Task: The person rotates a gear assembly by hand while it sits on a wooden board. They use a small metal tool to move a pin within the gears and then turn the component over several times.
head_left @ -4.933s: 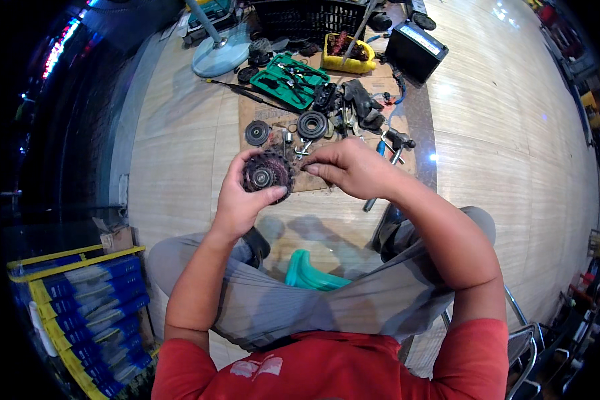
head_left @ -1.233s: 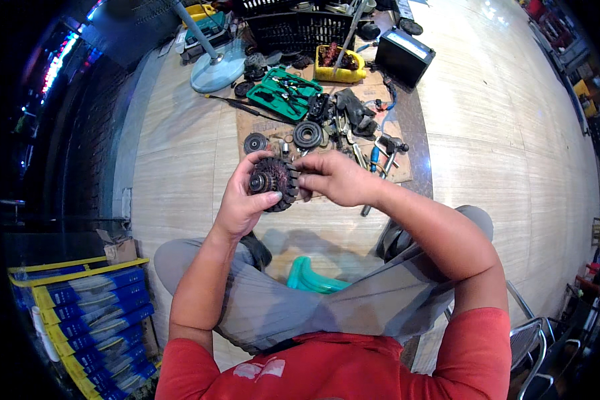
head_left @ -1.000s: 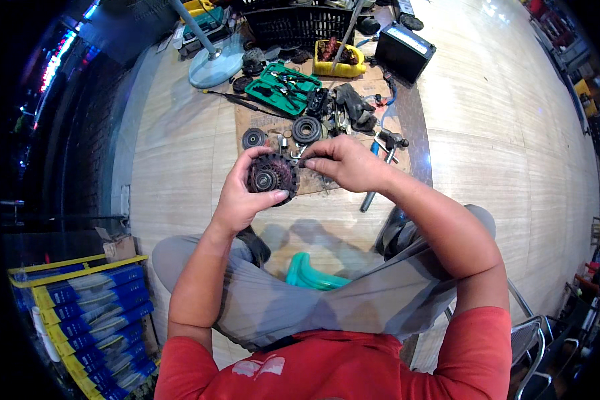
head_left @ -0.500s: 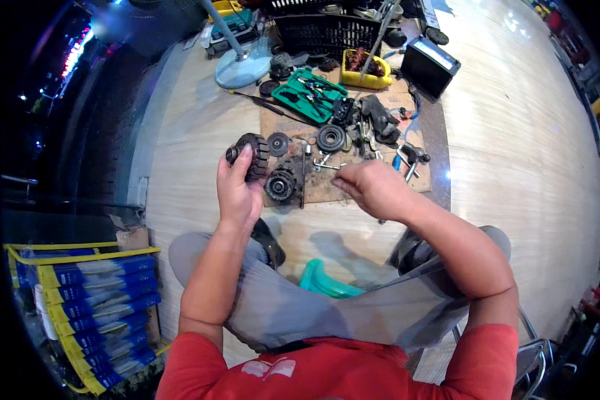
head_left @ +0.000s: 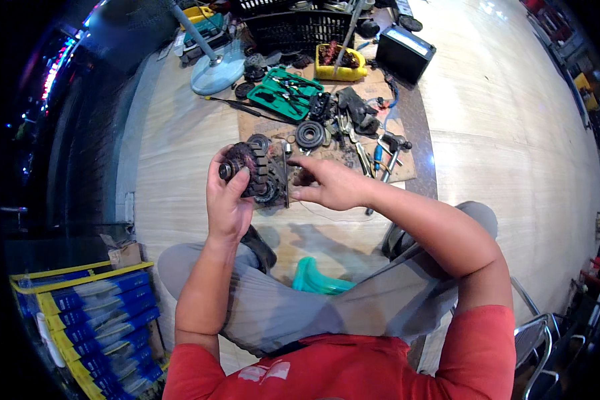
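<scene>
A dark, greasy alternator rotor (head_left: 247,160) with claw-like teeth and reddish windings is gripped in my left hand (head_left: 228,200), its shaft end pointing left. My right hand (head_left: 333,183) hovers over the cardboard to the right of it, forefinger and thumb spread apart. A thin wire-like line (head_left: 330,218) curves below that hand. Between the hands lies a slim dark metal bar (head_left: 286,180). Partly behind the rotor, a round metal housing (head_left: 268,190) rests on the cardboard. A black ring-shaped pulley (head_left: 309,135) lies beyond my right hand.
Greasy cardboard (head_left: 400,167) carries pliers (head_left: 363,159), a hammer (head_left: 397,142) and a green tool case (head_left: 285,93). Farther off stand a yellow container (head_left: 340,72), a black battery (head_left: 405,57), a black crate (head_left: 293,30) and a stand's round base (head_left: 217,70). A green plastic stool (head_left: 320,280) shows between my legs.
My right hand has moved left toward the rotor, and its closed fingers have spread. The rotor has turned in my left hand, showing more of its windings. The whole view has shifted slightly.
</scene>
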Available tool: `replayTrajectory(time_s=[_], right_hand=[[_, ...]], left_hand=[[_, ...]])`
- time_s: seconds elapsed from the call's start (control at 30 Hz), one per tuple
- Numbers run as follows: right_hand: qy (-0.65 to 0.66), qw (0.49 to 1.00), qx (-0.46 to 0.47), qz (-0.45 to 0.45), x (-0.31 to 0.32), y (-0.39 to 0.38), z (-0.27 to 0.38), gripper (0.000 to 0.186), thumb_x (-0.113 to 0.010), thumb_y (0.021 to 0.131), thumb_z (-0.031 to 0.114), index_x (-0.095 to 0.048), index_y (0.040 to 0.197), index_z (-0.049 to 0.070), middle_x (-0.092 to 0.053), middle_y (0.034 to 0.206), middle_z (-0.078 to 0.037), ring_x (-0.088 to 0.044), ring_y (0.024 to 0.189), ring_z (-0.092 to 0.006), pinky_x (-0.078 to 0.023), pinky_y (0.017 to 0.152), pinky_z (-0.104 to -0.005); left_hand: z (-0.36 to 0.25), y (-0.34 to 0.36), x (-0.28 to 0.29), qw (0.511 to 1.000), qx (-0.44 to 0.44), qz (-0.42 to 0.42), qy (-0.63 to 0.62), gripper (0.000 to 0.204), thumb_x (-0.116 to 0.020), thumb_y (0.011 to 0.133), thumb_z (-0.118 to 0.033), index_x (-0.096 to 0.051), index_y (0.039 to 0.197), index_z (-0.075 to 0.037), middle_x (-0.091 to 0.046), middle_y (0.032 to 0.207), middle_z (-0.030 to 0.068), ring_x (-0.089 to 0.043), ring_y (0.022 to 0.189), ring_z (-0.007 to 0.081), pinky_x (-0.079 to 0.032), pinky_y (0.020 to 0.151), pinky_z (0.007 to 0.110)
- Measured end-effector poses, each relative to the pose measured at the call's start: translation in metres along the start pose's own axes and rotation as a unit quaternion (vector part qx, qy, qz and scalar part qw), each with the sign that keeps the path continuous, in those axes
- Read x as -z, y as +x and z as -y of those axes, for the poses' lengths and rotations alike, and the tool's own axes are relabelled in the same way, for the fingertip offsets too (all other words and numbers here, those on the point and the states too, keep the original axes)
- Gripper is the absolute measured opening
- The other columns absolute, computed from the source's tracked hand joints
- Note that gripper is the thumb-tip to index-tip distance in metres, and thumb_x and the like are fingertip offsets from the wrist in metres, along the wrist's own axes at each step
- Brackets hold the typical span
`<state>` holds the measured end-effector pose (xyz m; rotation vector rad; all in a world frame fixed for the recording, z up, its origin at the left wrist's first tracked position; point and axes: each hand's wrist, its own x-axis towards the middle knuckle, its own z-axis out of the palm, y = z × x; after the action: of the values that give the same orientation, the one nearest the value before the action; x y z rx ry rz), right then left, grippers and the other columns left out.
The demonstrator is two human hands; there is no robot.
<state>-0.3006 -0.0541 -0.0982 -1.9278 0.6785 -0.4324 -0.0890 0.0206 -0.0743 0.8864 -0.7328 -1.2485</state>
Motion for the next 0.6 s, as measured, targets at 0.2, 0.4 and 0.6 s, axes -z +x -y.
replayTrajectory(time_s=[0.2,0.4,0.6], right_hand=[[0.192,0.981,-0.017,0.006,-0.01,0.018,0.004,0.025,-0.054,0.099,0.01,-0.057,0.119,-0.004,-0.068,0.091,-0.007,-0.063,0.083,-0.0124,-0.053,0.078,-0.0287],[0.078,0.997,0.004,-0.028,0.0,0.012,0.014,0.021,-0.054,0.1,0.02,-0.063,0.104,0.002,-0.066,0.08,-0.01,-0.063,0.072,-0.0172,-0.049,0.067,-0.0326],[0.003,0.996,0.062,-0.061,0.007,0.015,-0.004,0.019,-0.056,0.098,0.02,-0.063,0.104,0.003,-0.063,0.084,-0.02,-0.059,0.075,-0.0354,-0.049,0.071,-0.0375]], left_hand=[[0.009,-0.007,-0.004,0.997,0.044,0.059,0.028,0.059,-0.068,0.088,-0.014,-0.038,0.137,-0.004,-0.057,0.123,0.0104,-0.06,0.11,0.0211,-0.048,0.099,0.038],[0.001,0.001,0.0,0.996,0.078,0.02,-0.039,0.048,-0.06,0.094,-0.024,-0.043,0.135,-0.005,-0.062,0.114,0.0076,-0.063,0.098,0.0197,-0.052,0.078,0.034],[-0.001,0.002,0.007,0.992,0.086,0.008,-0.092,0.04,-0.054,0.098,-0.027,-0.052,0.129,-0.004,-0.065,0.107,0.0095,-0.063,0.089,0.0213,-0.05,0.069,0.032]])
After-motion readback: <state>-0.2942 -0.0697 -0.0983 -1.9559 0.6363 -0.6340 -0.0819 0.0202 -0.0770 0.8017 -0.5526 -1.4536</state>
